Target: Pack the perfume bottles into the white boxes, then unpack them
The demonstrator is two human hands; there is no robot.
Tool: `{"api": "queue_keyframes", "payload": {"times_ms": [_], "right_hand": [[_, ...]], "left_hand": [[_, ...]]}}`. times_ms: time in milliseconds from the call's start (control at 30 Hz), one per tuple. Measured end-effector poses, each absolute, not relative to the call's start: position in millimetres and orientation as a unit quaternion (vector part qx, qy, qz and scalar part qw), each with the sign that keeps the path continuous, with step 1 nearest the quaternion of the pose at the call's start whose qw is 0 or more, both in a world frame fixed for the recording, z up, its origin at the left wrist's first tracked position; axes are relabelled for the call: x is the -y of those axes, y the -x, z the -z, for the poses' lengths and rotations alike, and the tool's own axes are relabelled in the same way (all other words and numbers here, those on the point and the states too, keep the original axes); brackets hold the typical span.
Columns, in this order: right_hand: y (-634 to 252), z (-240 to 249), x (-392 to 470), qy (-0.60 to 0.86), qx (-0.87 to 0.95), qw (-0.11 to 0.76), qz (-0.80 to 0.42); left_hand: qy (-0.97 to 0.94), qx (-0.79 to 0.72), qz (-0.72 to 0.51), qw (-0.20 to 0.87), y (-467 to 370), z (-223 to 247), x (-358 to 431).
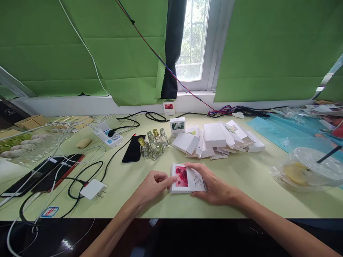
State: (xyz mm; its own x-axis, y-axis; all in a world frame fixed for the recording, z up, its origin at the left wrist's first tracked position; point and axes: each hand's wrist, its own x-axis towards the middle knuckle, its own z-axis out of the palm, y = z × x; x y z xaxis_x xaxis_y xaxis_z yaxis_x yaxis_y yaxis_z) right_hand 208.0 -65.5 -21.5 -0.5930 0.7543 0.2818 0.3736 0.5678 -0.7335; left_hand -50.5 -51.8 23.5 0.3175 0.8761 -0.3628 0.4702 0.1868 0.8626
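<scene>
A small white carton (195,181) with a red rose picture lies on its side on the pale table, near the front edge. My right hand (211,184) grips its right end, thumb along the far side and fingers along the near side. At the left end, my left hand (158,184) has its thumb pressed on the carton by the picture, with the other fingers curled and partly hidden. Beyond the carton stand several small glass perfume bottles (154,144) with gold and silver caps. A heap of white cartons (214,135) lies to their right.
A black phone (134,148) lies left of the bottles. Tangled cables, a power strip (108,135), a white charger (93,189) and more phones (57,171) fill the left side. On the right are a lidded plastic cup (313,167) and blue plastic sheeting (278,132).
</scene>
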Motion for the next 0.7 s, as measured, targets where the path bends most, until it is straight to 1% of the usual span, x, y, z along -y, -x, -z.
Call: {"api": "queue_keyframes", "payload": {"times_ms": [200,367,567,700], "right_hand": [[-204.3,24.9,65.4,0.339,0.846,0.300,-0.282],[-205.9,24.6,64.6,0.349,0.836,0.290,-0.308],[-209.0,24.8,63.6,0.348,0.824,0.291,-0.339],[-210.7,26.8,63.4,0.343,0.823,0.290,-0.347]], "left_hand": [[-0.603,-0.556,-0.223,0.527,51.5,-11.8,50.7],[-0.643,-0.510,-0.253,0.513,65.3,-11.1,49.2],[-0.703,-0.498,-0.201,0.467,72.6,-12.9,48.9],[-0.743,-0.484,-0.199,0.417,71.0,-12.8,46.2]]}}
